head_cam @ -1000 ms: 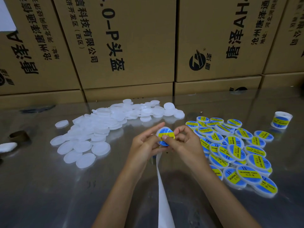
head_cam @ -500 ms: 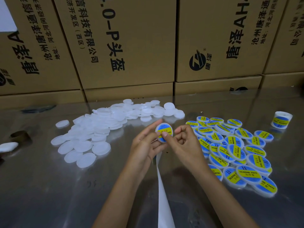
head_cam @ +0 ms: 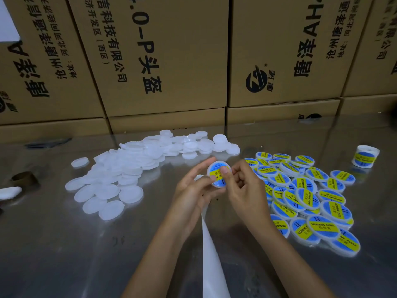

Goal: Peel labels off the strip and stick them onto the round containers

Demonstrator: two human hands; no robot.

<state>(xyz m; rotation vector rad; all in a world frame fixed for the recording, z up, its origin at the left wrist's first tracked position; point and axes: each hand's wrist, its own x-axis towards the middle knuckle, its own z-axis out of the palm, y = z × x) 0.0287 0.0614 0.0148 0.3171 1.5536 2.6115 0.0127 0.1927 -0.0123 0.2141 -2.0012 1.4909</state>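
Note:
A round white container [head_cam: 218, 172] with a blue and yellow label on its face is held up over the table's middle. My left hand [head_cam: 194, 190] grips it from the left and below. My right hand [head_cam: 245, 186] holds its right side, thumb pressing on the label's yellow band. A white backing strip [head_cam: 211, 254] hangs from under my hands down to the frame's bottom edge. Several unlabelled white containers [head_cam: 120, 175] lie in a pile to the left. Several labelled containers [head_cam: 305, 198] are heaped to the right.
A roll of labels [head_cam: 365, 157] stands at the far right of the shiny metal table [head_cam: 53, 244]. Stacked cardboard boxes [head_cam: 167, 61] wall off the back. A brown tape core [head_cam: 23, 179] and a white object [head_cam: 9, 192] sit at the left edge.
The container has tilted to face the camera more. My right thumb has moved from its lower edge up onto the label's yellow band. Both hands stay in place.

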